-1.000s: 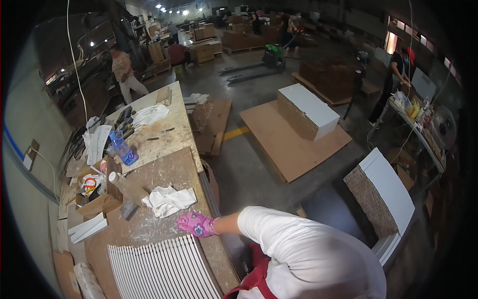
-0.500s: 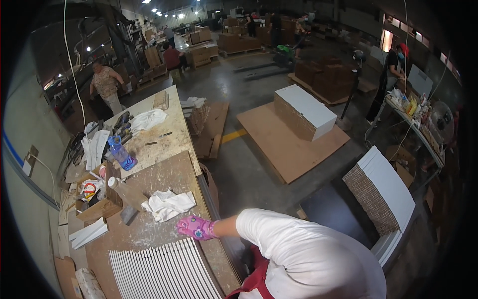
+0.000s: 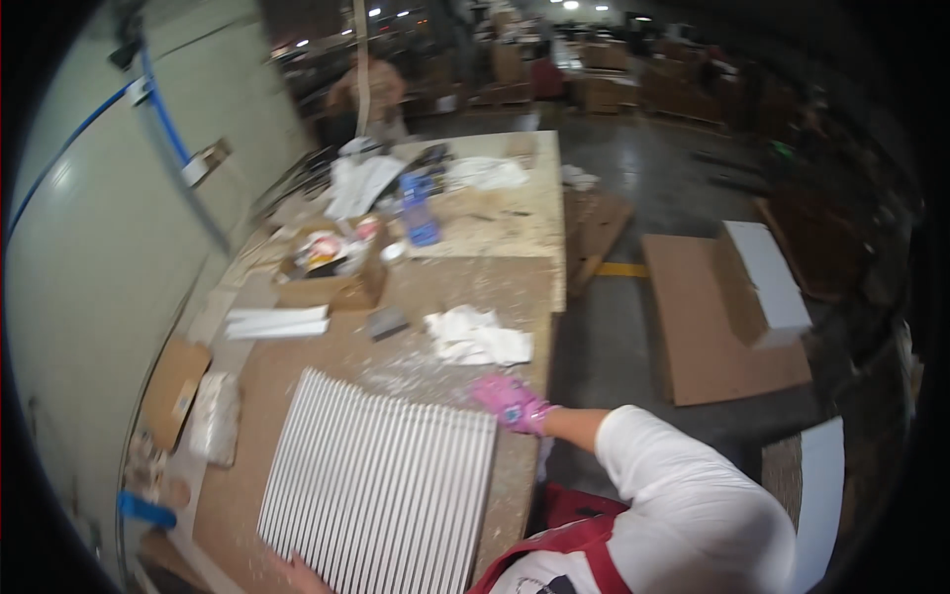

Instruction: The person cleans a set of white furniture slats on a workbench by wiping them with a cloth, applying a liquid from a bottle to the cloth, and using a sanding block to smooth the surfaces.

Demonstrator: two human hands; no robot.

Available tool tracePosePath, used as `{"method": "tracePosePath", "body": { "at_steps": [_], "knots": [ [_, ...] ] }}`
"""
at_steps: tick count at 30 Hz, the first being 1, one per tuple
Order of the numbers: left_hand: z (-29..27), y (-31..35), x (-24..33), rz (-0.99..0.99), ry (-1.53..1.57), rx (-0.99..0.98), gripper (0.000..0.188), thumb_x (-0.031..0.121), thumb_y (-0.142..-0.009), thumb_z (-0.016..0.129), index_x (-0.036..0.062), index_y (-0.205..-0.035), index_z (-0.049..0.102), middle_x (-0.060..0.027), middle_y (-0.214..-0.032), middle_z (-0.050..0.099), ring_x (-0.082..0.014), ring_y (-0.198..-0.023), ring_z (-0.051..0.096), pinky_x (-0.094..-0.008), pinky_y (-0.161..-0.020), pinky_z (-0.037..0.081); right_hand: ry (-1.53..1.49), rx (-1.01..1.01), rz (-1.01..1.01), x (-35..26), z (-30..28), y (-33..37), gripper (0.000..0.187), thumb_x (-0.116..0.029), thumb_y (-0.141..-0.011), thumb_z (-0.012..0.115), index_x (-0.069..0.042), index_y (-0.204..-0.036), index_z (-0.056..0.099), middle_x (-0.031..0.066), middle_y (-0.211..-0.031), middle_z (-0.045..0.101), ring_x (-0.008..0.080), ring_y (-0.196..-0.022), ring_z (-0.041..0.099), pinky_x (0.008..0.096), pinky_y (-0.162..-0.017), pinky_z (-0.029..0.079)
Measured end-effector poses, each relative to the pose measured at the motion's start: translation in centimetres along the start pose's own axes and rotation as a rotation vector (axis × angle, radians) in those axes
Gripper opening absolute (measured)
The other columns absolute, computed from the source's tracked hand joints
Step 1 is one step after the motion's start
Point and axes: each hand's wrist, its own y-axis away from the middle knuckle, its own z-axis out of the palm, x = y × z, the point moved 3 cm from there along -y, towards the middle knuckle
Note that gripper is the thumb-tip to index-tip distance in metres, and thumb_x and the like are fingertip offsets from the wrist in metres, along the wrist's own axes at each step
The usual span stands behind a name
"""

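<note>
A row of narrow white strips [image 3: 381,485] lies side by side on the brown worktop, with an uneven far edge. My right hand [image 3: 510,403], in a pink patterned glove, is beside the far right corner of the row. Its fingers look curled in; motion blur hides anything they hold. My left hand [image 3: 305,576] shows only partly at the lower edge, bare, its fingers laid against the left edge of the strips. Just beyond the right hand, a crumpled white cloth [image 3: 478,335] lies next to a grey block [image 3: 387,323].
A cardboard box [image 3: 341,289] of small items and a blue bottle [image 3: 419,213] stand farther back. White pieces [image 3: 277,323] lie at left, near a wrapped bundle [image 3: 215,419]. On the floor at right, a brown board [image 3: 693,327] bears a white-topped stack [image 3: 767,282]. A person [image 3: 381,94] stands beyond.
The view has swung left, bringing in more of the wall and the strips. My left hand has come into view at the strips' left edge. My right hand is now nearer the strips' far corner.
</note>
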Motion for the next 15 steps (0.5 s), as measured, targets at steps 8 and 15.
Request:
{"method": "tracePosePath", "body": {
  "at_steps": [8,15],
  "knots": [
    [-0.5,1.5,-0.8,-0.192,0.157,0.06,0.064,-0.002,-0.09,0.048,-0.0034,-0.146,0.018,-0.0239,-0.152,0.024,-0.0321,-0.138,0.029,-0.0378,-0.113,0.022,-0.115,0.012,0.018,-1.7,-2.2,-0.4,0.031,-0.005,-0.079,0.052,-0.004,-0.109,0.06,0.0159,-0.111,0.06,0.0339,-0.105,0.057,0.0433,-0.089,0.047],
    [-1.2,1.2,0.4,-0.169,0.044,0.026,0.061,0.009,-0.092,0.051,-0.0021,-0.146,0.024,-0.0208,-0.152,0.026,-0.0314,-0.137,0.03,-0.0375,-0.113,0.023,-0.078,-0.005,0.009,-1.9,-1.6,-0.6,0.032,-0.008,-0.082,0.051,-0.004,-0.112,0.06,0.017,-0.12,0.058,0.0342,-0.113,0.054,0.0427,-0.096,0.044]
  ]
}}
